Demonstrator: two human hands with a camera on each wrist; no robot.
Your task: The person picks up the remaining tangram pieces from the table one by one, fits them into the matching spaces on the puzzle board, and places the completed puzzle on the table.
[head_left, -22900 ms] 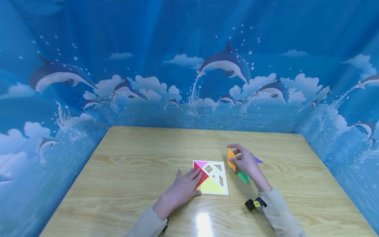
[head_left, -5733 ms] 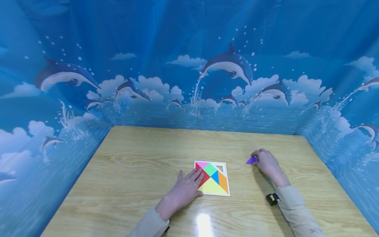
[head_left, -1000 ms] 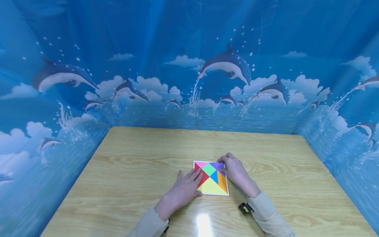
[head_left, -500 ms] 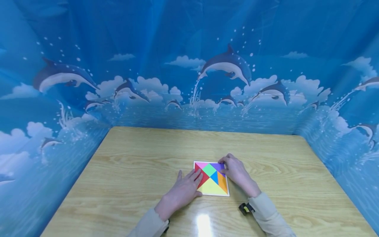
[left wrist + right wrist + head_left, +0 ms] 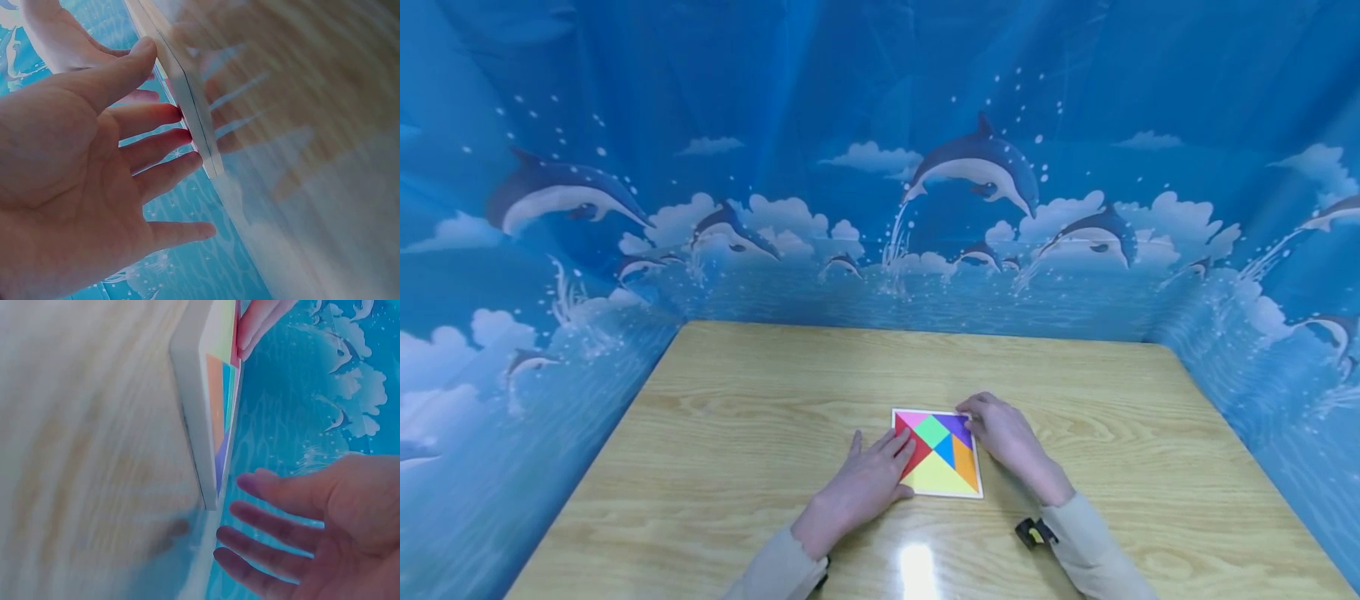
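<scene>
A square tangram board, its white rim (image 5: 946, 496) showing, lies flat on the table. Its recesses hold red (image 5: 921, 455), yellow (image 5: 936, 477), pink (image 5: 912, 418), green (image 5: 932, 432), blue (image 5: 945, 451), orange (image 5: 966, 463) and purple (image 5: 957, 426) pieces. My left hand (image 5: 865, 481) rests spread on the board's left side, fingertips over the red triangle and partly covering it. At the far right corner, my right hand (image 5: 1007, 435) hovers by the purple triangle with relaxed fingers and nothing in them. The right wrist view shows those fingertips (image 5: 250, 481) just off the board's corner.
The wood-grain table (image 5: 760, 383) extends around the board on all sides. A blue dolphin-print curtain (image 5: 850, 167) hangs behind and along both sides of it. Light glares on the tabletop (image 5: 917, 567) near the front.
Since the oldest frame, the green, blue, orange and purple pieces have gone into the board. In the last second my right hand has released the purple triangle and drawn slightly right; the left stays put.
</scene>
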